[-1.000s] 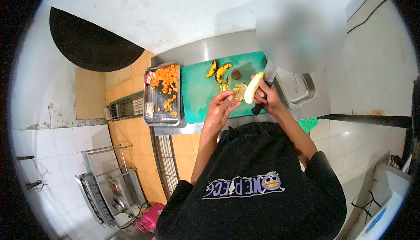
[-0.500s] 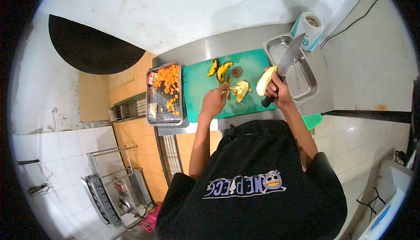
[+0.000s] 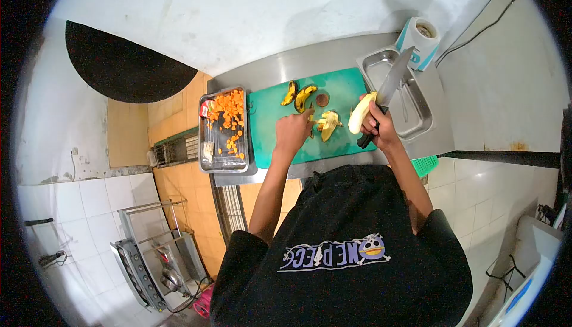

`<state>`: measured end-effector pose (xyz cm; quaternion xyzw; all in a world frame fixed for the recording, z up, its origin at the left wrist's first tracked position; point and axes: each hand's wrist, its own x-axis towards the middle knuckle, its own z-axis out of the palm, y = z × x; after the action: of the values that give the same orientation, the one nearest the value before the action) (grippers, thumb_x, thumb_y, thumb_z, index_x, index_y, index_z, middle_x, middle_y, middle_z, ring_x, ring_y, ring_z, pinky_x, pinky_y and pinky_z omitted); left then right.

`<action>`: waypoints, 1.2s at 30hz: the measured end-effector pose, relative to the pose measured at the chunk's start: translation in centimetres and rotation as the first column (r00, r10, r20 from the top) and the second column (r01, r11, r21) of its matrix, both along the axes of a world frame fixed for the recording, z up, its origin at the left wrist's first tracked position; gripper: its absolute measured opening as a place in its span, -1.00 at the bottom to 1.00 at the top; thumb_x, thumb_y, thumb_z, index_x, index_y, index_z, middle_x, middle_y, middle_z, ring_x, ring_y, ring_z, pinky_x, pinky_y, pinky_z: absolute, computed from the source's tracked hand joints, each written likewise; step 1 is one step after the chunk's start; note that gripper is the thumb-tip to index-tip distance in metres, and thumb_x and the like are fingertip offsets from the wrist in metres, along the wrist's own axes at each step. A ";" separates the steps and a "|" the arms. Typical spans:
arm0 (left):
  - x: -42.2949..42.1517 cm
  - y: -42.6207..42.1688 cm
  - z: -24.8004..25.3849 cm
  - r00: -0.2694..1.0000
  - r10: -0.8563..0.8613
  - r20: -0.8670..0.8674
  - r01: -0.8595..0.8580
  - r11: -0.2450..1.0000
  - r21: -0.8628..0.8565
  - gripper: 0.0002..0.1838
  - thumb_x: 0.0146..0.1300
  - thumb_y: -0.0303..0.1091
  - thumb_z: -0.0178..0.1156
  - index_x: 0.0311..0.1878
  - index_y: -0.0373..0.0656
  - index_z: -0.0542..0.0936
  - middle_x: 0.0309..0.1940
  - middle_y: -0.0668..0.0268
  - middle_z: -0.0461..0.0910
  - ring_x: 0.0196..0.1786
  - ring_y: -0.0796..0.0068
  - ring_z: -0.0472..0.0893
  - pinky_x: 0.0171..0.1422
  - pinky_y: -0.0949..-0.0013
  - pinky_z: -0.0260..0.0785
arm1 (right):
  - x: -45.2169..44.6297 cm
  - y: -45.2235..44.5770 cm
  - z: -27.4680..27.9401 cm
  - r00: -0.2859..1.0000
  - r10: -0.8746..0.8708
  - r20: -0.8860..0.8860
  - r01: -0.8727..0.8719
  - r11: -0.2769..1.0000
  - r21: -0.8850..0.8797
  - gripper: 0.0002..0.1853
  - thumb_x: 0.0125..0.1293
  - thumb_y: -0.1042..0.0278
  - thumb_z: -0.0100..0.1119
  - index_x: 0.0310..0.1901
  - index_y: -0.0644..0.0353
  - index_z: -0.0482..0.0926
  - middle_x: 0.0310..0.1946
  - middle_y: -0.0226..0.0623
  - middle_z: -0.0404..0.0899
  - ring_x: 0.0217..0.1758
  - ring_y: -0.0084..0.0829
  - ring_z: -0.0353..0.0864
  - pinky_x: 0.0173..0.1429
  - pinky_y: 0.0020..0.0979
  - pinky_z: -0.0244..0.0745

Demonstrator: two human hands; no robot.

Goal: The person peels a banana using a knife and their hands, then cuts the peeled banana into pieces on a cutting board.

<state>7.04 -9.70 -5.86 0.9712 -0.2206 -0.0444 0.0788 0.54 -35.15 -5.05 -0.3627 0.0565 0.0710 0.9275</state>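
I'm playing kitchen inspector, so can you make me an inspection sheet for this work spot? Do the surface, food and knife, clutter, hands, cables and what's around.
Surface: green cutting board on a steel counter.
Job's things: peeled banana and knife, both in the right hand; loose peel on the board.
Clutter: two dark-marked bananas and a round brown piece on the board; tray of orange pieces beside it.
Hands: right one closed; left hand at the board near the peel, its grip unclear.
Cables: dark cable on the right-hand wall; nothing seen on the board.
Surroundings: metal basin and paper roll at the right; metal appliance lower left.
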 end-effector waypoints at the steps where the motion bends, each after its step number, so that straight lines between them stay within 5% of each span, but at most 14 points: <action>1: 0.1 -0.1 0.1 1.000 -0.009 0.000 0.009 0.999 -0.036 -0.63 0.31 -0.15 0.26 0.18 0.21 0.66 -0.51 0.14 0.68 -0.43 0.05 0.71 -0.33 0.02 0.54 | 0.0 0.0 0.0 1.000 0.005 0.003 -0.005 1.000 -0.015 -0.64 0.61 0.11 0.00 0.21 0.20 0.45 -0.67 -0.65 0.18 -0.74 -0.73 0.05 -0.56 -0.54 0.05; 11: 0.3 -0.4 -0.6 0.998 0.037 0.041 -0.038 0.999 0.019 -0.57 0.16 -0.21 0.36 0.15 0.15 0.64 -0.50 0.26 0.72 -0.41 0.17 0.73 -0.27 0.10 0.55 | 0.0 0.1 -0.1 1.000 -0.014 -0.014 0.014 0.999 -0.048 -0.63 0.60 0.13 0.03 0.21 0.24 0.45 -0.66 -0.66 0.17 -0.74 -0.73 0.04 -0.59 -0.53 0.01; 16: 0.3 0.8 -2.6 0.988 0.155 0.008 -0.152 0.977 -0.147 -0.50 0.12 -0.17 0.43 0.18 0.14 0.61 -0.29 0.37 0.78 -0.25 0.19 0.75 -0.20 0.11 0.56 | -0.1 0.2 0.4 1.000 0.000 -0.011 -0.001 0.996 -0.087 -0.64 0.56 0.12 0.11 0.18 0.21 0.48 -0.68 -0.65 0.21 -0.74 -0.71 0.06 -0.57 -0.50 0.05; 20: -0.5 0.8 -0.6 0.978 0.199 -0.058 -0.207 0.934 -0.291 -0.43 0.13 -0.10 0.46 0.22 0.02 0.60 -0.15 0.27 0.78 -0.11 0.19 0.76 -0.06 0.09 0.58 | 0.0 0.4 0.4 1.000 0.014 -0.027 -0.016 0.997 -0.074 -0.63 0.56 0.12 0.10 0.20 0.21 0.48 -0.68 -0.65 0.21 -0.74 -0.72 0.06 -0.57 -0.50 0.06; 22: -0.2 1.5 -2.6 0.988 0.065 -0.138 -0.138 0.769 -0.624 -0.30 0.25 0.01 0.39 0.39 -0.08 0.47 0.15 0.12 0.68 0.20 0.22 0.67 0.20 0.14 0.53 | 0.0 0.4 0.3 0.999 0.028 -0.020 -0.030 0.996 -0.090 -0.63 0.56 0.12 0.10 0.20 0.20 0.48 -0.68 -0.65 0.20 -0.74 -0.72 0.06 -0.57 -0.51 0.06; 23: -0.3 1.2 -2.3 0.988 0.066 -0.138 -0.138 0.769 -0.624 -0.30 0.25 0.01 0.39 0.39 -0.08 0.47 0.15 0.12 0.68 0.20 0.22 0.67 0.20 0.14 0.53 | -0.1 0.4 0.3 0.999 0.038 -0.012 -0.039 0.994 -0.104 -0.63 0.57 0.12 0.10 0.21 0.20 0.47 -0.68 -0.65 0.20 -0.73 -0.72 0.06 -0.57 -0.51 0.06; 24: -0.6 0.7 -1.4 0.907 0.003 -0.420 -0.378 0.445 -0.812 -0.23 0.30 0.13 0.30 0.46 -0.07 0.37 0.31 0.06 0.54 0.33 0.15 0.55 0.34 0.07 0.42 | -0.1 0.5 0.3 0.999 0.038 -0.013 -0.039 0.994 -0.105 -0.63 0.57 0.12 0.10 0.21 0.20 0.47 -0.68 -0.65 0.20 -0.73 -0.72 0.06 -0.57 -0.51 0.06; 25: -0.9 0.3 -0.4 0.765 -0.169 -0.621 -0.619 0.072 -0.782 -0.15 0.35 0.24 0.21 0.54 -0.07 0.28 0.46 0.01 0.39 0.47 0.07 0.43 0.48 -0.01 0.31 | -0.2 0.5 0.4 0.999 0.045 -0.014 -0.046 0.994 -0.104 -0.64 0.57 0.13 0.09 0.21 0.19 0.47 -0.68 -0.65 0.19 -0.73 -0.72 0.06 -0.57 -0.51 0.06; 26: -1.3 0.1 0.8 0.766 -0.168 -0.621 -0.619 0.070 -0.783 -0.15 0.35 0.24 0.21 0.54 -0.07 0.28 0.46 0.01 0.39 0.47 0.07 0.43 0.48 -0.01 0.31 | -0.1 0.5 0.4 0.999 0.052 -0.013 -0.053 0.993 -0.104 -0.64 0.57 0.13 0.08 0.21 0.19 0.47 -0.68 -0.66 0.19 -0.73 -0.72 0.05 -0.56 -0.51 0.06; 28: -2.3 0.0 3.2 0.656 -0.663 -0.362 -0.751 -0.519 -0.409 -0.09 0.41 0.39 0.00 0.62 0.00 0.11 0.59 0.01 0.14 0.59 -0.11 0.19 0.60 -0.20 0.07 | -0.1 0.4 0.2 0.998 0.054 -0.021 -0.056 0.994 -0.099 -0.64 0.57 0.14 0.08 0.21 0.18 0.47 -0.68 -0.66 0.19 -0.73 -0.72 0.05 -0.56 -0.51 0.06; 32: -3.0 -0.5 4.8 0.653 -0.712 -0.257 -0.753 -0.577 -0.316 -0.13 0.44 0.40 -0.08 0.60 0.01 0.14 0.61 0.02 0.09 0.62 -0.15 0.11 0.64 -0.26 -0.04 | 0.0 0.8 0.3 0.997 0.073 -0.010 -0.073 0.992 -0.104 -0.66 0.58 0.16 0.08 0.20 0.18 0.48 -0.68 -0.65 0.20 -0.74 -0.72 0.06 -0.56 -0.50 0.05; 34: -3.1 -0.8 4.8 0.640 -0.616 -0.459 -0.745 -0.352 -0.567 -0.13 0.46 0.40 -0.11 0.59 -0.04 0.13 0.56 0.02 0.20 0.56 -0.06 0.24 0.61 -0.17 0.06 | 0.2 1.2 0.3 0.995 0.095 -0.017 -0.096 0.992 -0.086 -0.67 0.58 0.17 0.08 0.19 0.19 0.49 -0.68 -0.64 0.22 -0.74 -0.71 0.08 -0.56 -0.51 0.06; 35: -3.1 -1.1 4.5 0.638 -0.622 -0.455 -0.746 -0.351 -0.565 -0.13 0.46 0.40 -0.11 0.59 -0.04 0.13 0.56 0.02 0.20 0.56 -0.06 0.24 0.61 -0.17 0.06 | 0.2 1.4 0.6 0.993 0.115 -0.022 -0.116 0.991 -0.067 -0.68 0.58 0.18 0.08 0.19 0.20 0.49 -0.68 -0.63 0.24 -0.74 -0.71 0.10 -0.55 -0.51 0.06; 36: -3.1 -1.3 4.1 0.641 -0.538 -0.548 -0.716 -0.160 -0.680 -0.14 0.47 0.39 -0.11 0.56 -0.08 0.18 0.52 0.04 0.27 0.51 -0.01 0.32 0.58 -0.10 0.13 | 0.2 1.5 1.0 0.988 0.152 -0.001 -0.151 0.984 -0.089 -0.66 0.60 0.15 0.03 0.20 0.20 0.45 -0.66 -0.63 0.18 -0.72 -0.71 0.07 -0.52 -0.52 0.04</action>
<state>3.91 -10.98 -1.72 0.4254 -0.0244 -0.2508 0.8692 0.75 -33.68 -4.03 -0.4069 0.0290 0.1377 0.9026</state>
